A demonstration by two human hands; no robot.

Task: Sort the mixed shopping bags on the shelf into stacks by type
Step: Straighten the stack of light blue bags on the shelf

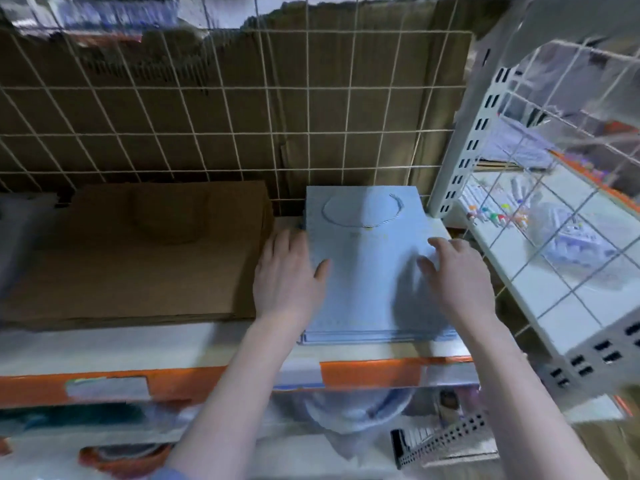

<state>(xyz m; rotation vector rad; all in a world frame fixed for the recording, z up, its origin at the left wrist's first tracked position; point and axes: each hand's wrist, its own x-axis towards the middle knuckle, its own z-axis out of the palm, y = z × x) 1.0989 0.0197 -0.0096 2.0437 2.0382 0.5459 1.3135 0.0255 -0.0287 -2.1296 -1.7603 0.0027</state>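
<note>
My left hand (287, 271) and right hand (457, 271) rest flat, fingers spread, on the blue bag stack (367, 271). I square its edges evenly, clear of the brown bag stack (145, 251) at 9 o'clock.

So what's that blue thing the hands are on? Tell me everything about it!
It is a stack of light blue paper bags, folded flat, on the white shelf beside a brown stack. The top bag shows a looped twisted cord handle lying flat. The left hand rests at its left edge; the right hand rests on top with curved fingers.
</note>
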